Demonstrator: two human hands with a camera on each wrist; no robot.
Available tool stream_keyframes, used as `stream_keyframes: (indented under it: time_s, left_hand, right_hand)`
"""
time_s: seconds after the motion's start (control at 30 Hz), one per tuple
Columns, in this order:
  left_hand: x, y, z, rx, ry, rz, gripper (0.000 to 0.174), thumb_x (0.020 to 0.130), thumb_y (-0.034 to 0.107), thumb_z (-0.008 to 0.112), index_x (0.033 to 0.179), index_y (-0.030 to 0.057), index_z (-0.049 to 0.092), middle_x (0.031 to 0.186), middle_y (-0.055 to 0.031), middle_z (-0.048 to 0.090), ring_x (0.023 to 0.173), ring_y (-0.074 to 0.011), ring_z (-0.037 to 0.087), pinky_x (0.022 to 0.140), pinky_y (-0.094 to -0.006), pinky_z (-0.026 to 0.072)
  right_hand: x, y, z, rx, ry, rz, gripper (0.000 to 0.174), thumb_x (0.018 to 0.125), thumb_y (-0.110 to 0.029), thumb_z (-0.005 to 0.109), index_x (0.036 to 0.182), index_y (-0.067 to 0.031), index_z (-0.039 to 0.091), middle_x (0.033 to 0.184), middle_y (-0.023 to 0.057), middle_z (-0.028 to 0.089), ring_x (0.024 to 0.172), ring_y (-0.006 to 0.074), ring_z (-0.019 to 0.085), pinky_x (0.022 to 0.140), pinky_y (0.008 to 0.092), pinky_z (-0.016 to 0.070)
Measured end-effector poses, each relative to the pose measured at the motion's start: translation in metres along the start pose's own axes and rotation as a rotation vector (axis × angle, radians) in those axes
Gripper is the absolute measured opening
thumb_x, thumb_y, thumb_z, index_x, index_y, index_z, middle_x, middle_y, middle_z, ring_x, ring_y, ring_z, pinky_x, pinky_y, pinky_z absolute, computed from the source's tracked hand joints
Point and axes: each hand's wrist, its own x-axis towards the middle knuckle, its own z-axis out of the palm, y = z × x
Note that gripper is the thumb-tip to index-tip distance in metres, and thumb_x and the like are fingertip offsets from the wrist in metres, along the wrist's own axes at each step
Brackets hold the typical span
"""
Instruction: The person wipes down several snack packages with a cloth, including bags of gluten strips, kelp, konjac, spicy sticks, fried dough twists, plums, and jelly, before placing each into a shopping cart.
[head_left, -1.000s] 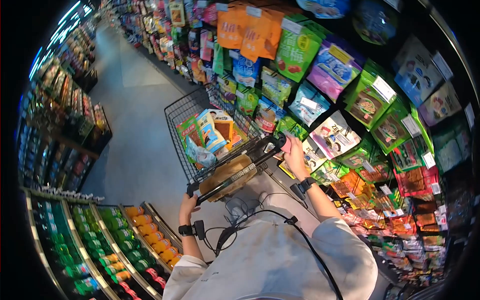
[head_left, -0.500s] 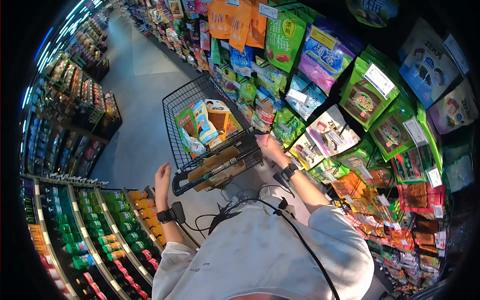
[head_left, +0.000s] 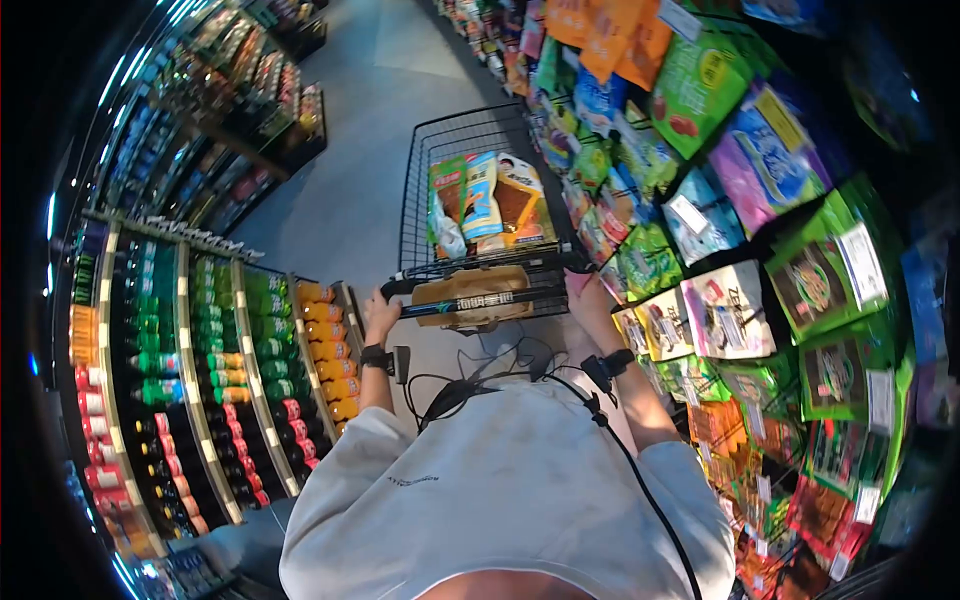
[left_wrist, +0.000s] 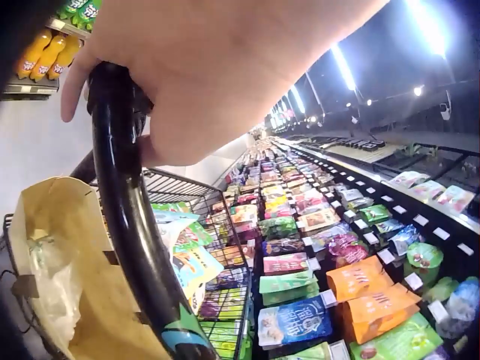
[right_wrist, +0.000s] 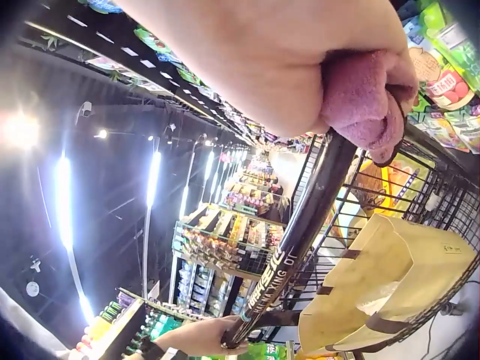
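A black wire cart stands in front of the person, with snack packets inside and a brown paper bag hanging by its handle. The left hand grips the left end of the handlebar; in the left wrist view that hand wraps over the black bar. The right hand holds the right end, with a pink cloth between it and the bar in the right wrist view. Some of its fingers are hidden behind the cloth.
Hanging snack packets line the right side, close to the cart and right arm. Shelves of drink bottles stand at the left. The grey aisle floor runs ahead, past display racks at the upper left.
The left hand came off the handlebar half a second ago and now grips it again. The view has turned, and the cart now points more straight ahead.
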Motion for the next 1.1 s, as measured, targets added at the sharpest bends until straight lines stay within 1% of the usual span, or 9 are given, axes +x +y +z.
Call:
stream_keyframes:
  time_s: [0.2, 0.3, 0.53, 0.67, 0.73, 0.8, 0.87, 0.93, 1.1]
  left_hand:
    - [0.041, -0.012, 0.011, 0.316, 0.117, -0.006, 0.073, 0.079, 0.031, 0.063, 0.146, 0.0119, 0.041, 0.134, -0.0293, 0.051, 0.126, -0.0475, 0.047, 0.103, -0.0580, 0.0389]
    - [0.050, 0.009, -0.006, 0.305, 0.056, -0.045, 0.081, 0.083, 0.036, 0.071, 0.151, 0.0110, 0.033, 0.140, -0.0297, 0.047, 0.134, -0.0460, 0.040, 0.108, -0.0574, 0.0321]
    - [0.123, 0.019, -0.017, 0.296, 0.074, -0.018, 0.088, 0.083, 0.041, 0.072, 0.156, 0.0144, 0.030, 0.141, -0.0334, 0.041, 0.130, -0.0558, 0.038, 0.108, -0.0564, 0.0334]
    - [0.160, 0.027, -0.025, 0.337, 0.101, 0.072, 0.074, 0.088, 0.040, 0.069, 0.154, 0.0299, 0.037, 0.132, -0.0301, 0.047, 0.115, -0.0513, 0.052, 0.103, -0.0545, 0.0375]
    - [0.178, 0.040, -0.030, 0.368, 0.064, 0.071, 0.058, 0.089, 0.036, 0.069, 0.145, 0.0308, 0.052, 0.130, -0.0290, 0.048, 0.113, -0.0495, 0.051, 0.101, -0.0531, 0.0383]
    - [0.200, 0.043, -0.030, 0.327, 0.008, 0.086, 0.040, 0.090, 0.032, 0.067, 0.129, 0.0290, 0.066, 0.130, -0.0274, 0.049, 0.113, -0.0481, 0.049, 0.101, -0.0520, 0.0380]
    - [0.196, 0.069, -0.041, 0.301, 0.012, 0.041, 0.029, 0.091, 0.028, 0.065, 0.120, 0.0263, 0.071, 0.131, -0.0263, 0.049, 0.114, -0.0480, 0.047, 0.100, -0.0526, 0.0384]
    - [0.209, 0.077, -0.038, 0.308, 0.017, 0.017, 0.027, 0.093, 0.026, 0.062, 0.118, 0.0255, 0.072, 0.131, -0.0266, 0.048, 0.114, -0.0492, 0.046, 0.098, -0.0535, 0.0394]
    - [0.221, 0.101, -0.036, 0.303, 0.089, -0.028, 0.028, 0.093, 0.031, 0.058, 0.114, 0.0217, 0.074, 0.126, -0.0256, 0.057, 0.118, -0.0440, 0.046, 0.097, -0.0528, 0.0363]
  right_hand:
    - [0.005, -0.005, 0.020, -0.043, 0.084, -0.116, 0.056, 0.093, -0.028, 0.064, 0.125, 0.0103, 0.038, 0.113, 0.0386, 0.054, 0.096, 0.0550, 0.063, 0.078, 0.0575, 0.0538]
    - [0.013, -0.032, 0.018, 0.005, 0.045, 0.024, 0.055, 0.096, -0.032, 0.061, 0.124, 0.0094, 0.040, 0.109, 0.0373, 0.057, 0.093, 0.0542, 0.063, 0.077, 0.0573, 0.0529]
    - [0.074, -0.042, 0.056, 0.033, 0.081, -0.045, 0.048, 0.095, -0.028, 0.063, 0.120, 0.0089, 0.046, 0.106, 0.0346, 0.059, 0.095, 0.0518, 0.060, 0.082, 0.0522, 0.0512]
    - [0.114, -0.059, 0.040, 0.129, -0.079, -0.055, 0.038, 0.096, -0.030, 0.060, 0.119, -0.0003, 0.056, 0.102, 0.0260, 0.066, 0.097, 0.0403, 0.066, 0.080, 0.0468, 0.0513]
    - [0.125, -0.067, 0.012, 0.028, -0.127, -0.130, 0.037, 0.099, -0.024, 0.056, 0.133, -0.0092, 0.055, 0.111, 0.0206, 0.068, 0.103, 0.0311, 0.067, 0.089, 0.0415, 0.0506]
    - [0.119, -0.082, -0.018, 0.046, 0.014, -0.193, 0.044, 0.095, -0.023, 0.060, 0.134, -0.0048, 0.052, 0.118, 0.0263, 0.064, 0.110, 0.0449, 0.062, 0.094, 0.0457, 0.0491]
    - [0.092, -0.151, -0.078, 0.235, 0.128, -0.438, 0.046, 0.096, -0.016, 0.061, 0.138, 0.0006, 0.048, 0.114, 0.0179, 0.066, 0.093, 0.0245, 0.067, 0.082, 0.0380, 0.0527]
    - [0.061, -0.188, -0.128, 0.442, 0.108, 0.071, 0.045, 0.098, -0.014, 0.058, 0.140, -0.0017, 0.046, 0.118, 0.0145, 0.064, 0.079, 0.0123, 0.062, 0.071, 0.0282, 0.0520]
    - [0.024, -0.207, -0.214, 0.480, 0.834, -0.181, 0.058, 0.096, -0.001, 0.057, 0.149, -0.0022, 0.033, 0.117, 0.0119, 0.063, 0.079, 0.0097, 0.061, 0.067, 0.0241, 0.0515]
